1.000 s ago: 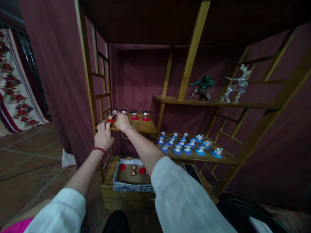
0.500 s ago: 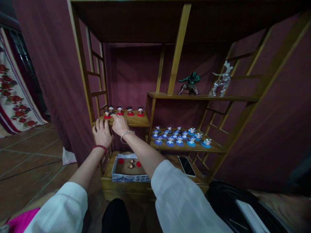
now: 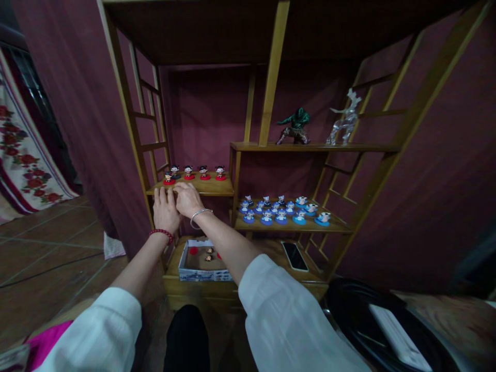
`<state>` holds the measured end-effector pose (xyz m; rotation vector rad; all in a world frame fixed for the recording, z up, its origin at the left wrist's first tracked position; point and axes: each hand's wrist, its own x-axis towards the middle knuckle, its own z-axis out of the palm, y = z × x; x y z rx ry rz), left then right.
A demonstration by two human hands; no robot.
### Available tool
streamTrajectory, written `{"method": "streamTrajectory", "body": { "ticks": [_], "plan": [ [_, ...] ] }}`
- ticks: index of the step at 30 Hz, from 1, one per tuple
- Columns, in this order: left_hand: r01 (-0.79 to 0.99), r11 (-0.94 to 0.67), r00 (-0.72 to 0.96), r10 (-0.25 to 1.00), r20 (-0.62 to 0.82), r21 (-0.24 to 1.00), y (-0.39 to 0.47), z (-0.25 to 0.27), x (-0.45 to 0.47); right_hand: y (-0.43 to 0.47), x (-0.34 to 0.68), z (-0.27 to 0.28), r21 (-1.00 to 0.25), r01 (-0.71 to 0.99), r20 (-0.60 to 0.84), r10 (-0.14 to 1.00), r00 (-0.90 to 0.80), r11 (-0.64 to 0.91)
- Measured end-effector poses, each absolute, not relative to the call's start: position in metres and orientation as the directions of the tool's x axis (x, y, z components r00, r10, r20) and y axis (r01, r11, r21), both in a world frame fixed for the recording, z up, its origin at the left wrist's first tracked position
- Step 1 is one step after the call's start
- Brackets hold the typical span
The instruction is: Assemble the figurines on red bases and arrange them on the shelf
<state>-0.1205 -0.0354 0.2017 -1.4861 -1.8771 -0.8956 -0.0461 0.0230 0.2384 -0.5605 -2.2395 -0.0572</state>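
My left hand (image 3: 166,213) rests at the front edge of the upper left shelf (image 3: 219,189), fingers stretched out. Beside it my right hand (image 3: 188,201) is closed, its fingers bent toward the left hand at the same edge; what they hold, if anything, is hidden. Just behind my hands stands a small figurine with a red base (image 3: 168,179). Behind that, a figurine with a dark base (image 3: 174,172) begins a back row that continues with red-based figurines (image 3: 203,173).
Below is a shallow cardboard box (image 3: 205,275) with small heads and red discs inside. Several blue and purple figurines (image 3: 281,217) fill the lower right shelf. A phone (image 3: 295,257) lies beneath them. Higher up stand a green crouching statue (image 3: 297,124) and a clear deer (image 3: 344,121).
My right hand has drawn back from beside the front red-based figurine to the shelf edge, close against my left hand. The view has shifted slightly.
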Motion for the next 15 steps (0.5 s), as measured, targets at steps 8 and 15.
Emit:
{"method": "streamTrajectory", "body": {
  "ticks": [8, 15],
  "plan": [
    [0.992, 0.074, -0.125, 0.705, 0.698, 0.103, -0.042, 0.202, -0.12, 0.005, -0.037, 0.238, -0.113, 0.375, 0.67, 0.349, -0.655, 0.92],
    [0.954, 0.057, -0.247, 0.704, 0.665, 0.293, -0.046, 0.199, -0.123, 0.0, -0.033, 0.233, -0.143, 0.385, 0.624, 0.385, -0.68, 0.912]
  ]
}}
